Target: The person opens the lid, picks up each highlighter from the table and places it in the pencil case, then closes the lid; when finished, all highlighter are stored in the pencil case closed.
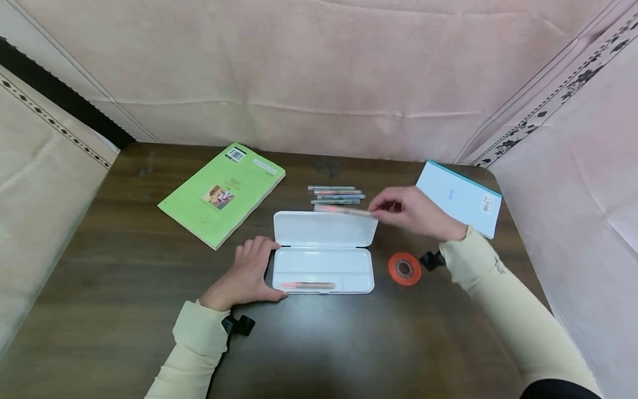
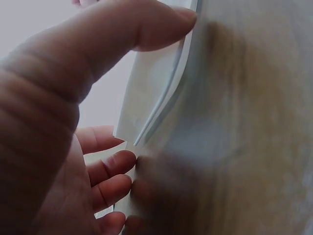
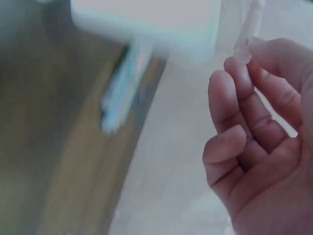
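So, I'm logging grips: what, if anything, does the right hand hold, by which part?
In the head view, the right hand pinches a pen by its right end.

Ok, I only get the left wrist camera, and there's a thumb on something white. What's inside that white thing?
Observer: A pen lies in the white case, along its near edge.
Operator: Are there more pens?
Observer: Yes, several loose pens lie on the table beyond the case.
Operator: And what's the other hand doing?
Observer: The right hand pinches another pen by one end.
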`<state>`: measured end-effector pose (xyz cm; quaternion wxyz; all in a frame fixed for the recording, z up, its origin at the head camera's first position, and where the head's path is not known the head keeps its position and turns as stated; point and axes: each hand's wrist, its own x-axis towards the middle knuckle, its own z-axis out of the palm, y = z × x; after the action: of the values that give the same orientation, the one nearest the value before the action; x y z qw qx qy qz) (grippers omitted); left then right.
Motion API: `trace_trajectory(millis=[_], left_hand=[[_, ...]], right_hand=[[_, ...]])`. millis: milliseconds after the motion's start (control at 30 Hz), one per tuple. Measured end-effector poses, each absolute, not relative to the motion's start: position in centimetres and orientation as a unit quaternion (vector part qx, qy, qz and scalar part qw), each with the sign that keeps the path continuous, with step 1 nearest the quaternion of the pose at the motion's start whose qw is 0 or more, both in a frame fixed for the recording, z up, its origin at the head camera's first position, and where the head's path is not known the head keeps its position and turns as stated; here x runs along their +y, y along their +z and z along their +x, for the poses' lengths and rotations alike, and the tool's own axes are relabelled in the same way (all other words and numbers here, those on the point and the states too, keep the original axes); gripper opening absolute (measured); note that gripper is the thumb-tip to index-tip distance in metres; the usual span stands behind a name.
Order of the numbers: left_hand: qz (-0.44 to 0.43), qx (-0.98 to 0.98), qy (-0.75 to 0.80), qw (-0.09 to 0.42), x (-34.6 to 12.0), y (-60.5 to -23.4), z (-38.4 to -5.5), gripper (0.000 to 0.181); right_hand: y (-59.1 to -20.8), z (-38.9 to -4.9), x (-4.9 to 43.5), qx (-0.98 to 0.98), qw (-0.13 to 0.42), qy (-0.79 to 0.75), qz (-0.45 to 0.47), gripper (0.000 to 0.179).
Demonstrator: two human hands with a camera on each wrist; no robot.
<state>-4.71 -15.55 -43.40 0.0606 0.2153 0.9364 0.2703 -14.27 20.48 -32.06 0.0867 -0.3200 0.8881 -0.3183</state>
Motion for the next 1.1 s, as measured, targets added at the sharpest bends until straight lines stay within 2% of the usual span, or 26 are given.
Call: trace_trajectory(millis=[200, 367, 833, 933, 1100], left_hand=[[0.214, 0.936, 0.274, 0.060, -15.6, -43.4, -4.9, 0.092], [0.214, 0.935, 0.277, 0.062, -15.5, -43.4, -5.0, 0.091], [0.215, 0.935, 0.274, 0.063, -15.6, -43.3, -4.8, 0.093], [0.216, 0.936, 0.272, 0.062, -15.6, -43.3, -4.8, 0.093], [0.220, 0.935, 0.273, 0.061, -15.6, -43.3, -4.8, 0.092]], right_hand=[[-35.1, -9.6, 18.2, 0.866, 0.120, -0.352, -0.334, 0.014], [-37.7, -7.6, 16.8, 0.874, 0.151, -0.346, -0.307, 0.010], [-39.7, -6.5, 15.5, 0.868, 0.154, -0.344, -0.324, 0.015], [-39.3, -6.5, 15.9, 0.863, 0.149, -0.364, -0.317, 0.015], [-37.0, -7.4, 17.4, 0.853, 0.109, -0.425, -0.282, 0.014]])
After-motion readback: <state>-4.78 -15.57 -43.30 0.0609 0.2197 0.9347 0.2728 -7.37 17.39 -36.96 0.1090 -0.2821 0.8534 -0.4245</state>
